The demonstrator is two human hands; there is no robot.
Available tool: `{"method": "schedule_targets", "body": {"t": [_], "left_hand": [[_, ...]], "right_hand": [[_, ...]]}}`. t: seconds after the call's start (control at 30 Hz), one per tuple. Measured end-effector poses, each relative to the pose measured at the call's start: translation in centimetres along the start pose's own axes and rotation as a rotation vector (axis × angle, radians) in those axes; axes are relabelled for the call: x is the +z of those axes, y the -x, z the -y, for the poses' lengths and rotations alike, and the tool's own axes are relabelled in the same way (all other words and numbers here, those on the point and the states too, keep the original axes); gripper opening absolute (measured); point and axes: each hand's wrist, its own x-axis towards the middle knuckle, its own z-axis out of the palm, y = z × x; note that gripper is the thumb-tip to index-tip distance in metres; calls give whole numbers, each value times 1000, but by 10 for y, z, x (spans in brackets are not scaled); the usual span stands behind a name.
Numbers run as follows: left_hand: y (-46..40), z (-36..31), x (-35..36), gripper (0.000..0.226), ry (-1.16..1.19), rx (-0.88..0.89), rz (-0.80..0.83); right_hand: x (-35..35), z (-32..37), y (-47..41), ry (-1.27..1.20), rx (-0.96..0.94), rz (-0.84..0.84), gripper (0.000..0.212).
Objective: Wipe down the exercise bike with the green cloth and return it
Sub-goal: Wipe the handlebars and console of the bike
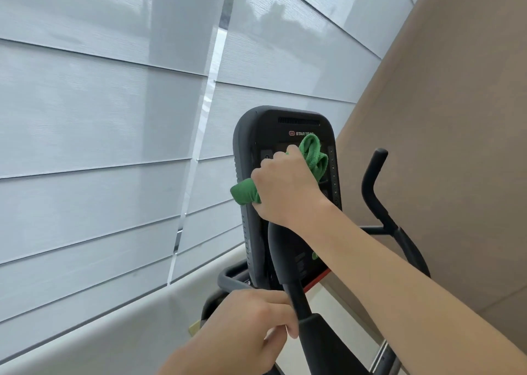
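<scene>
The right hand's (285,186) fingers are curled around one green cloth (312,158), bunched in the fist and pressed against the face of the exercise bike's console (268,123). The fingertips themselves are hidden behind the cloth and knuckles, so how tightly they close cannot be told. One rolled end of the cloth sticks out to the left past the console's edge; a looped fold rises to the upper right over the display, just below the brand lettering. The cloth's long axis thus runs diagonally, lower left to upper right.

The left hand's (251,326) fingers bend toward the near handlebar (288,263), the thumb and forefinger touching its black stem just above the thicker grip section; whether they fully wrap it cannot be told.

Two handlebars show: the near one rising in front of the console, and a second handlebar (373,180) angling up to the right. The single console stands upright, its long axis vertical, its screen facing the person.

Behind it hang two panels of grey window blinds (99,104) with a bright gap between them. A tan wall panel (456,118) fills the right side.
</scene>
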Motion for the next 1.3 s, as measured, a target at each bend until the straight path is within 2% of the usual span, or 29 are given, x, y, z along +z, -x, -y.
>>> {"method": "schedule_targets", "body": {"t": [0.33, 0.57, 0.67, 0.73, 0.8, 0.93, 1.03, 1.13, 1.3], "left_hand": [[5, -9, -16, 29, 73, -24, -52], [2, -23, -10, 29, 70, -20, -96], [3, -29, -7, 28, 98, -11, -138], [6, -31, -6, 26, 119, -8, -205], [12, -31, -6, 24, 129, -7, -307], [26, -36, -2, 24, 137, -44, -494], [31, -41, 2, 26, 93, -64, -583], [32, -48, 6, 28, 60, -93, -620], [31, -66, 24, 28, -1, -137, -591]], "right_hand": [[8, 0, 11, -78, -98, 6, 31], [4, 11, 1, -16, -194, 101, 34], [18, 36, 18, -59, -319, 145, 37], [37, 63, 44, -87, -444, 212, 29], [55, 76, 60, -107, -485, 228, 19], [59, 67, 67, -247, -529, 150, 7], [59, 66, 80, -288, -553, 123, 11], [63, 67, 97, -331, -534, 70, 10], [69, 62, 142, -579, -507, -86, 12]]}}
